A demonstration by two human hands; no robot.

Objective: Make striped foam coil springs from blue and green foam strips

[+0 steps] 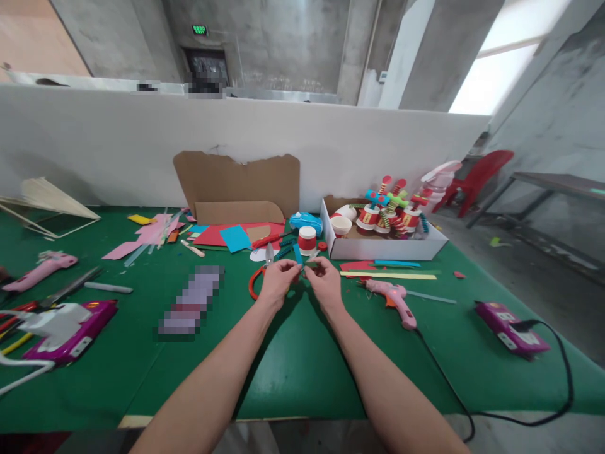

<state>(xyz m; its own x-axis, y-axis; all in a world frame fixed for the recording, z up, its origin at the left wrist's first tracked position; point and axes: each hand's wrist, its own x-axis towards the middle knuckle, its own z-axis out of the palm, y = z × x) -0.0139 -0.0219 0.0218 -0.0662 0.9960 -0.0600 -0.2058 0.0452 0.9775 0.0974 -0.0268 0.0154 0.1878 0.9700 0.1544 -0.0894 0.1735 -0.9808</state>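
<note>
Both my hands meet over the green table (278,369), fingertips nearly touching. My left hand (278,280) is closed in a pinch on a blue paper strip (297,252) that sticks up from the fingers. Pinched too, my right hand (326,282) has a small dark green piece at its fingertips, too small to make out well. Orange-handled scissors (253,284) lie beside my left hand, partly covered by it. Just beyond the hands stands a red and white paper cup (307,241).
A white box (385,250) of decorated cups stands back right. Pink glue gun (394,296), its cord and purple power strip (510,329) lie right; another power strip (78,334) and glue gun (45,272) lie left. Coloured paper (235,238) and cardboard (236,183) are behind.
</note>
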